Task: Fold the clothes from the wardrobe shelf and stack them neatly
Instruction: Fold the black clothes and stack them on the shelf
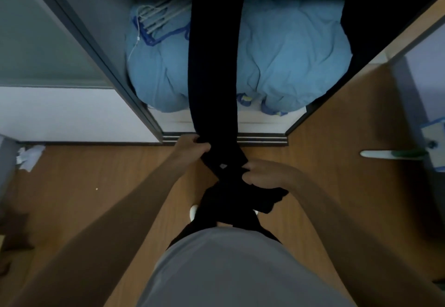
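Fingers (203,148) of the left hand (191,150) and right hand (261,174) curl tight around a black garment (215,66) that hangs down across the blue bedding (289,54).

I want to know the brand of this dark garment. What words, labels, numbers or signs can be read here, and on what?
None is legible.
Small pale tag on the black garment: too small and blurred to read.
Yellow patches on the blue bedding: no legible marks.
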`<state>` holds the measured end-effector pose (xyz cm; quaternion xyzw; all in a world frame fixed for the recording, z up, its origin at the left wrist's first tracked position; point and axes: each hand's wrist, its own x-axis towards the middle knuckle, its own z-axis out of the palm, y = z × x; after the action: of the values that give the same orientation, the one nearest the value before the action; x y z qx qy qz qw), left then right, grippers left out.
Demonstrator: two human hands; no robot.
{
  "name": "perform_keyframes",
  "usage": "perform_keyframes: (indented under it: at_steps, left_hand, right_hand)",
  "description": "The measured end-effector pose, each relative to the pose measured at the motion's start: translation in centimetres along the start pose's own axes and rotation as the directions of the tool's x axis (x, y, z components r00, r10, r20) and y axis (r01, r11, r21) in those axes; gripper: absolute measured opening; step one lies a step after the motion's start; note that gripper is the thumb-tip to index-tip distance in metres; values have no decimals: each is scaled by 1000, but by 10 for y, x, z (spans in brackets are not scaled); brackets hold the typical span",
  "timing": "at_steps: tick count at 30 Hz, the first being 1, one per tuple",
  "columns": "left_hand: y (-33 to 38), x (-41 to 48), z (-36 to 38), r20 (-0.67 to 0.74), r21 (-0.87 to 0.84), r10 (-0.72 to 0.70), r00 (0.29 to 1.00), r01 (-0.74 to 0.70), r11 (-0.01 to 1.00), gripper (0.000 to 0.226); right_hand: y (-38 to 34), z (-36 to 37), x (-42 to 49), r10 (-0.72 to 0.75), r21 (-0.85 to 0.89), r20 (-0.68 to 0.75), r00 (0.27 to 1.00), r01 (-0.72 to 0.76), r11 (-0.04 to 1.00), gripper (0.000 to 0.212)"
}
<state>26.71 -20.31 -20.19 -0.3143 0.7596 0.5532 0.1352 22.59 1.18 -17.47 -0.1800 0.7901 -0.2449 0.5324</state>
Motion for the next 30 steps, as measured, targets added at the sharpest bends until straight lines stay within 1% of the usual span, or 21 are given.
perform_keyframes:
  at_steps: [1, 2, 3, 6, 8, 10, 12, 15, 17, 19, 21, 24, 25, 26, 27, 28, 29, 30]
  left_hand:
    - [-7, -2, 4, 20, 0, 0, 1000, 0, 1000, 5]
    - [-12, -3, 6, 34, -14, 3, 999, -3, 1000, 8]
    - [-13, -2, 8, 33, -37, 9, 999, -8, 999, 11]
    - [-1, 0, 10, -48, -87, 71, 996, -75, 993, 10]
    - [12, 2, 9, -96, -115, 131, 987, -142, 983, 11]
    - [20, 6, 8, -128, -94, 195, 972, -208, 974, 17]
    - [22, 11, 7, -146, -31, 223, 964, -230, 973, 22]
    - [18, 19, 4, -173, 129, 235, 956, -215, 968, 29]
    - [14, 22, 1, -192, 169, 226, 955, -195, 966, 34]
    - [13, 24, -1, -217, 187, 224, 950, -185, 965, 35]
    - [14, 26, -4, -237, 207, 304, 923, -258, 944, 33]
    - [23, 29, -10, -336, 230, 443, 831, -384, 894, 15]
    - [28, 29, -13, -346, 228, 466, 814, -409, 884, 13]
    - [32, 30, -15, -334, 170, 462, 822, -429, 887, 15]
    - [37, 29, -16, -314, 41, 415, 854, -425, 905, 18]
    - [43, 28, -16, -287, -137, 334, 898, -383, 913, 20]
    - [48, 27, -15, -276, -290, 258, 926, -336, 896, 19]
    - [52, 27, -14, -295, -382, 190, 936, -298, 875, 18]
  right_hand:
    - [3, 2, -1, 7, -23, 20, 1000, -7, 1000, 35]
    - [6, 2, -1, -4, -45, -4, 1000, 3, 999, 35]
    - [7, 0, -2, -29, -64, -59, 998, 25, 998, 33]
    - [12, -14, 1, -91, -124, -228, 969, 64, 990, 27]
    - [14, -24, 4, -119, -171, -278, 953, 73, 983, 29]
    - [14, -32, 6, -137, -240, -346, 928, 53, 969, 29]
    - [17, -40, 9, -158, -269, -471, 868, 30, 963, 26]
    - [22, -50, 7, -190, -257, -643, 742, 24, 966, 27]
    - [21, -53, 5, -229, -248, -708, 668, 68, 966, 28]
    - [14, -54, 4, -247, -220, -753, 611, 120, 968, 29]
    - [6, -55, 5, -231, -153, -781, 581, 181, 971, 31]
    - [-2, -60, 7, -208, -62, -771, 602, 253, 965, 27]
    - [-2, -62, 8, -212, -61, -767, 605, 260, 964, 27]
    - [-2, -64, 8, -222, -76, -762, 609, 256, 964, 26]
    - [0, -67, 9, -232, -100, -748, 622, 240, 966, 23]
    - [3, -71, 8, -230, -123, -717, 658, 205, 971, 23]
    - [7, -74, 9, -215, -157, -659, 721, 147, 977, 24]
    - [11, -77, 9, -177, -200, -580, 795, 71, 977, 27]
